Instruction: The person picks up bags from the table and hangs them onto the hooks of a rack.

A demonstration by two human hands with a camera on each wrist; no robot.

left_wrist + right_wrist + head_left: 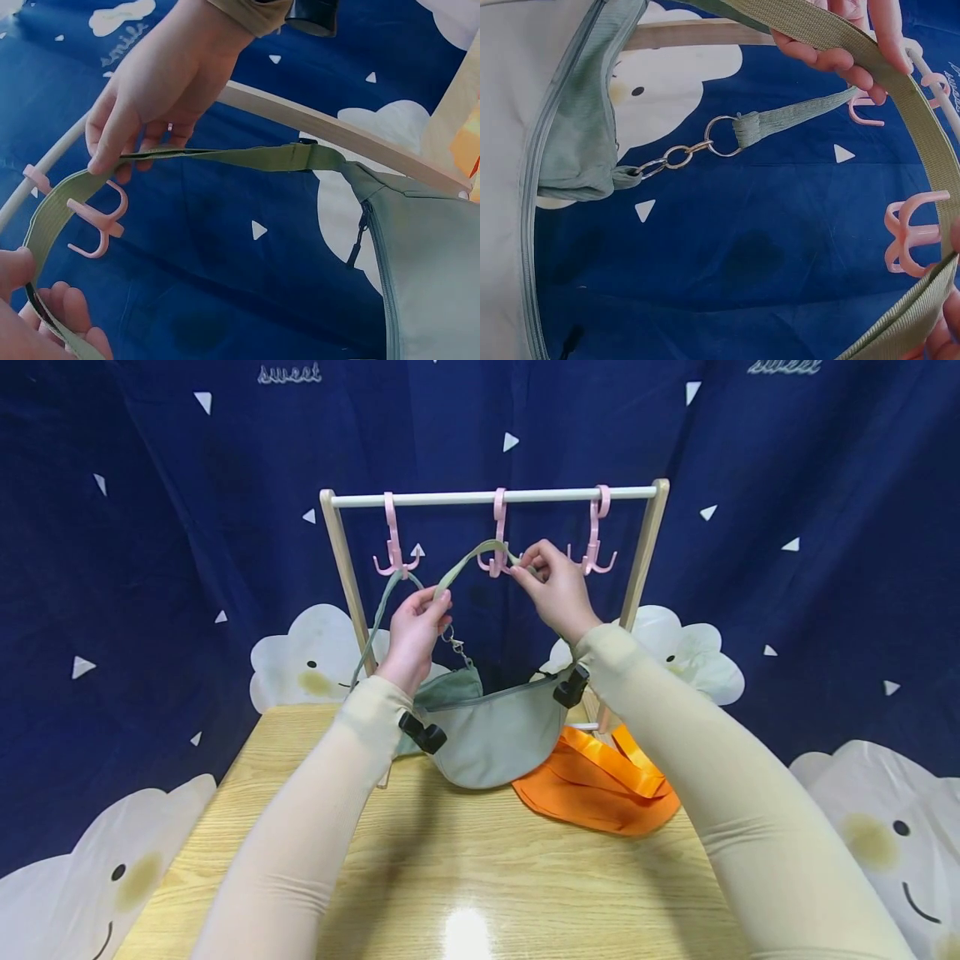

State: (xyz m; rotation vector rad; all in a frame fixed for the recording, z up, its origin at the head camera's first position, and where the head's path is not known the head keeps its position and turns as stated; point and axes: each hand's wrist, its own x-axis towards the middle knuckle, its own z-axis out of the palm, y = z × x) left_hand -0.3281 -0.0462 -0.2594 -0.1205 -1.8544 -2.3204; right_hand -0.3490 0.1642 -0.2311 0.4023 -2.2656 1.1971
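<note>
Left of centre, the green bag point(448, 689) hangs by its band from the left hook point(393, 539), partly behind the grey bag; contents hidden. Left hand point(416, 633), near mid-frame: thumb and fingers pinch the strap point(259, 158) of the grey bag point(498, 739). That bag sits at centre, below the hands, its zip point(385, 281) apparently closed, so whatever it may hold cannot be seen; whether its base touches the table point(570, 877) is unclear. The strap arches across the centre hook point(499, 510), upper middle of the frame; cannot tell whether it is seated on a prong. Right hand point(558, 589), just right of that hook: thumb and forefinger pinch the strap's other side. Step in hand, as judged: fitting the loop to the centre hook. Next move would seem to call for lowering the arch behind a prong with both pinches kept, then easing off to check that it bears. Right hook point(596, 527), upper right, carries nothing visible. Orange bag point(585, 797), lower right, lies flat on the table; inside not visible.
</note>
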